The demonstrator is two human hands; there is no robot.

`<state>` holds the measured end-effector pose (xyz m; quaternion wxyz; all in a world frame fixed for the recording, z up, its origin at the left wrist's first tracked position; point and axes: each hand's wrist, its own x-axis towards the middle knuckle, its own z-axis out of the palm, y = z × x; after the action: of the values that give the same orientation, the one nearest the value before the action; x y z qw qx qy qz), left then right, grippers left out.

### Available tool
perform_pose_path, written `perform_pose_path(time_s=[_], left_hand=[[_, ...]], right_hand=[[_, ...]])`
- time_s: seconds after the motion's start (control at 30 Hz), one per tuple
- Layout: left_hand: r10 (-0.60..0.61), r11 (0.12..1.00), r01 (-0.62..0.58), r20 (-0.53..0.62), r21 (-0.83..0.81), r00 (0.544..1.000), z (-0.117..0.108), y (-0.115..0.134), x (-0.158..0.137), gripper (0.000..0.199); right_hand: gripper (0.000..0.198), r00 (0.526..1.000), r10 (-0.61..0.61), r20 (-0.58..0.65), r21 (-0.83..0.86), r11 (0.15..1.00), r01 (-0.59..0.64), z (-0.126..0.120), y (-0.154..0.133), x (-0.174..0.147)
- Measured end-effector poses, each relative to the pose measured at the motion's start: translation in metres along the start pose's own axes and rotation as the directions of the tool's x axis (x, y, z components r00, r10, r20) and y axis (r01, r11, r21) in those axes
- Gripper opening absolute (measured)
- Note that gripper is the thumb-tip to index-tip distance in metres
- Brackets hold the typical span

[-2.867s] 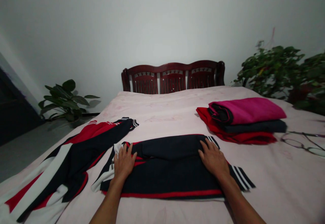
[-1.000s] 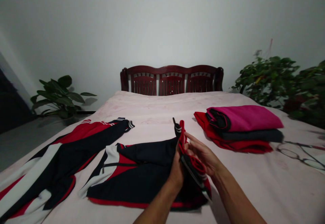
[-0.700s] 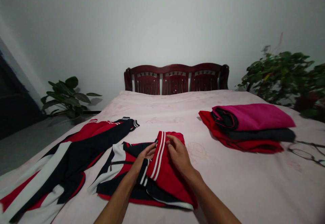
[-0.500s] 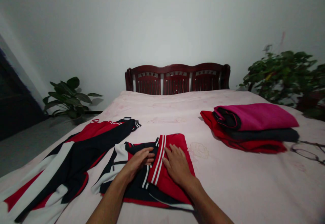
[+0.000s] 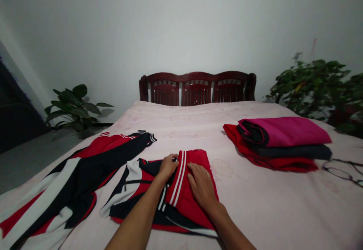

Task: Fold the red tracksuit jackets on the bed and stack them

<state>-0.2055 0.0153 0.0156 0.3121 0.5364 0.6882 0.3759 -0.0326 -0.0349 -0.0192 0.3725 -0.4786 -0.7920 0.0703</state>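
A partly folded jacket (image 5: 136,187) in red, navy and white lies in front of me, its red part with two white stripes on the right. My left hand (image 5: 169,165) is at the upper edge of that striped band, fingers curled and closed on the cloth, the fingertips partly hidden. Flat on the red fabric rests my right hand (image 5: 202,185), fingers stretched out and holding nothing. To the left, a second piece of clothing (image 5: 76,178) in the same colours is spread out lengthwise.
A stack of folded clothes (image 5: 286,142), magenta on top, sits at the right of the pink bedsheet (image 5: 255,208). Eyeglasses (image 5: 342,172) lie beside it. Beyond is a dark wooden headboard (image 5: 197,87). Potted plants (image 5: 75,106) stand on both sides.
My left hand has moved up and right to the striped band's top edge, its fingers curling in. My right hand has shifted slightly right and stays flat on the red cloth.
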Motion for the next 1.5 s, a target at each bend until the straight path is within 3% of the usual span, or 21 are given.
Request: perform_pose_path(time_s=[0.17, 0.33, 0.57, 0.63, 0.7, 0.8, 0.87, 0.93, 0.97, 1.03, 1.13, 1.2, 1.27, 1.33, 1.37, 1.43, 1.5], left_hand=[[0.013, 0.996, -0.013, -0.008, 0.087, 1.0, -0.004, 0.002, -0.006, 0.01], [0.074, 0.975, -0.062, -0.048, 0.213, 0.996, -0.021, -0.002, -0.025, 0.012], [0.112, 0.876, -0.071, -0.058, 0.478, 0.992, -0.046, -0.013, -0.053, 0.018], [0.16, 0.845, -0.09, -0.088, 0.528, 0.983, -0.045, -0.005, -0.061, 0.03], [0.265, 0.811, -0.172, -0.088, 0.56, 0.96, -0.039, 0.008, -0.071, 0.042], [0.388, 0.777, -0.365, 0.067, 0.514, 0.919, -0.02, 0.022, -0.086, 0.049], [0.358, 0.796, -0.402, 0.182, 0.452, 0.916, -0.005, 0.024, -0.095, 0.053], [0.28, 0.821, -0.354, 0.225, 0.448, 0.933, 0.008, 0.021, -0.101, 0.058], [0.249, 0.824, -0.326, 0.221, 0.463, 0.943, 0.013, 0.018, -0.102, 0.059], [0.229, 0.821, -0.297, 0.196, 0.487, 0.953, 0.019, 0.013, -0.104, 0.06], [0.248, 0.821, -0.298, 0.167, 0.487, 0.954, 0.025, 0.012, -0.104, 0.059], [0.25, 0.843, -0.297, 0.161, 0.449, 0.955, 0.031, 0.017, -0.102, 0.059], [0.256, 0.883, -0.296, 0.155, 0.364, 0.954, 0.043, 0.026, -0.099, 0.059], [0.266, 0.931, -0.292, 0.14, 0.218, 0.954, 0.062, 0.039, -0.095, 0.06], [0.277, 0.949, -0.292, 0.13, 0.116, 0.952, 0.072, 0.046, -0.094, 0.06], [0.317, 0.942, -0.299, 0.108, -0.155, 0.942, 0.093, 0.061, -0.093, 0.061], [0.345, 0.831, -0.261, 0.087, -0.492, 0.935, 0.108, 0.074, -0.094, 0.062]], right_hand=[[0.04, 0.995, 0.033, -0.094, 0.062, 0.998, -0.027, -0.002, 0.0, 0.0], [0.048, 0.995, 0.022, -0.1, -0.02, 1.0, -0.024, -0.008, -0.004, -0.002], [0.045, 0.971, -0.101, 0.215, -0.136, 0.982, 0.132, -0.007, -0.017, -0.002], [0.042, 0.98, -0.084, 0.178, -0.1, 0.99, 0.103, -0.006, -0.015, -0.002], [0.041, 0.997, -0.033, 0.066, -0.039, 0.999, 0.036, -0.005, -0.007, -0.002], [0.049, 0.974, 0.215, -0.074, 0.099, 0.973, -0.207, -0.009, 0.014, 0.002], [0.061, 0.897, 0.442, 0.008, 0.256, 0.866, -0.429, -0.017, 0.028, 0.007], [0.071, 0.791, 0.576, 0.203, 0.423, 0.677, -0.602, -0.028, 0.036, 0.01], [0.071, 0.753, 0.575, 0.32, 0.503, 0.571, -0.649, -0.035, 0.036, 0.01], [0.066, 0.717, 0.433, 0.546, 0.631, 0.351, -0.692, -0.046, 0.03, 0.009], [0.049, 0.623, 0.204, 0.755, 0.632, 0.028, -0.774, -0.056, 0.017, 0.003], [0.04, 0.543, 0.212, 0.812, 0.573, -0.115, -0.812, -0.06, 0.015, 0.001], [0.034, 0.522, 0.256, 0.813, 0.57, -0.175, -0.802, -0.067, 0.021, 0.003], [0.027, 0.566, 0.357, 0.743, 0.645, -0.157, -0.748, -0.084, 0.031, 0.01], [0.022, 0.599, 0.433, 0.674, 0.698, -0.108, -0.708, -0.095, 0.035, 0.014], [0.015, 0.678, 0.558, 0.479, 0.783, 0.077, -0.617, -0.121, 0.037, 0.024], [0.018, 0.763, 0.566, 0.312, 0.794, 0.287, -0.537, -0.143, 0.029, 0.034]])
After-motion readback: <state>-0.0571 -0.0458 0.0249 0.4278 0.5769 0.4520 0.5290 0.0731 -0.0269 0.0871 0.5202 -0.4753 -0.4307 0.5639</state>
